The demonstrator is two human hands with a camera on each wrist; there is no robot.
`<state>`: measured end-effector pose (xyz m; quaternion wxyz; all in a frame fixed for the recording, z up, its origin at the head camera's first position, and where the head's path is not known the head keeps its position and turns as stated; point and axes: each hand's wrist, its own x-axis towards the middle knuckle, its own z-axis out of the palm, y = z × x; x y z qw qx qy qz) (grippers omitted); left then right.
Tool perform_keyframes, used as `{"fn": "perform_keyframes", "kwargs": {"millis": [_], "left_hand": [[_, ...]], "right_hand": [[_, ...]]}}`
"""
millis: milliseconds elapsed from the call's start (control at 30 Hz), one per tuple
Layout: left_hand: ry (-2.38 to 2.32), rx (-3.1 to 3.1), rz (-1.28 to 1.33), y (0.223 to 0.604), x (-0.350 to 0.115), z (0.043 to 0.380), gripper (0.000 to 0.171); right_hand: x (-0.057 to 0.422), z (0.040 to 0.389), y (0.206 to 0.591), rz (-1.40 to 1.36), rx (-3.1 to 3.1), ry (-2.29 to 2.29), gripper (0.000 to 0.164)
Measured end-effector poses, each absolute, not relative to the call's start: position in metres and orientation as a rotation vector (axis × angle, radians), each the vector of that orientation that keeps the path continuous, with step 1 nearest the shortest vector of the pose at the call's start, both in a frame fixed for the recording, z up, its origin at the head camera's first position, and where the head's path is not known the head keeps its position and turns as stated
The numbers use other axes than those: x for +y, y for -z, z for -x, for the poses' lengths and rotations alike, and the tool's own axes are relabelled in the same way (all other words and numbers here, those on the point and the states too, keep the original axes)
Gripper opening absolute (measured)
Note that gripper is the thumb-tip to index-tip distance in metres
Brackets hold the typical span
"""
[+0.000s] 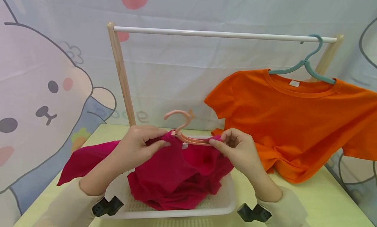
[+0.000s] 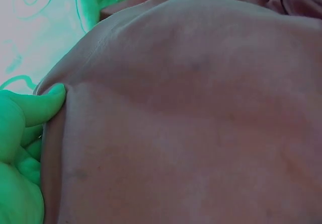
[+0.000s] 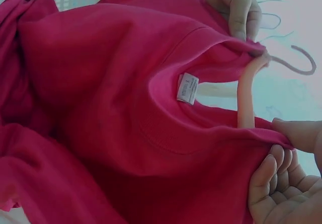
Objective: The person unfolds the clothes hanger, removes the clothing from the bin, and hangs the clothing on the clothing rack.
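Note:
A magenta T-shirt (image 1: 170, 174) is held up by its shoulders, its lower part bunched in a white basket (image 1: 165, 215). A pink hanger (image 1: 194, 141) sits inside the neckline, its hook standing above the collar. With thumb and fingers my left hand (image 1: 138, 143) pinches the shirt's left shoulder beside the hook. My right hand (image 1: 240, 150) pinches the other shoulder near the hanger's right arm. In the right wrist view the hanger (image 3: 245, 93) crosses the neck opening behind a white label (image 3: 187, 88). The left wrist view is off-colour and mostly filled by fabric (image 2: 176, 108).
An orange T-shirt (image 1: 294, 122) hangs from a teal hanger (image 1: 304, 61) at the right end of a rack's white rail (image 1: 206, 33). A wooden post (image 1: 120, 70) stands at the rack's left. Basket and rack are on a pale yellow table (image 1: 250, 200), before a printed cloth (image 1: 176, 4).

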<state>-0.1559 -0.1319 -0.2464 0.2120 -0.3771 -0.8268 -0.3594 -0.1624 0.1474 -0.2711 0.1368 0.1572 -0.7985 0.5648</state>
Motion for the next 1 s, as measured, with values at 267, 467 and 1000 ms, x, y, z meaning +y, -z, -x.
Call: {"fn": "perform_keyframes", "kwargs": {"millis": [267, 467, 1000], "left_hand": [[1.012, -2.298, 1.015, 0.256, -0.119, 0.157, 0.025], [0.998, -2.299, 0.986, 0.261, -0.110, 0.158, 0.024], [0.899, -2.301, 0.965, 0.265, -0.107, 0.157, 0.022]], "right_hand": [[0.144, 0.164, 0.274, -0.435, -2.304, -1.565, 0.023], [0.140, 0.163, 0.276, -0.444, -2.295, -1.532, 0.022], [0.144, 0.162, 0.282, -0.687, -2.388, -1.335, 0.015]]}}
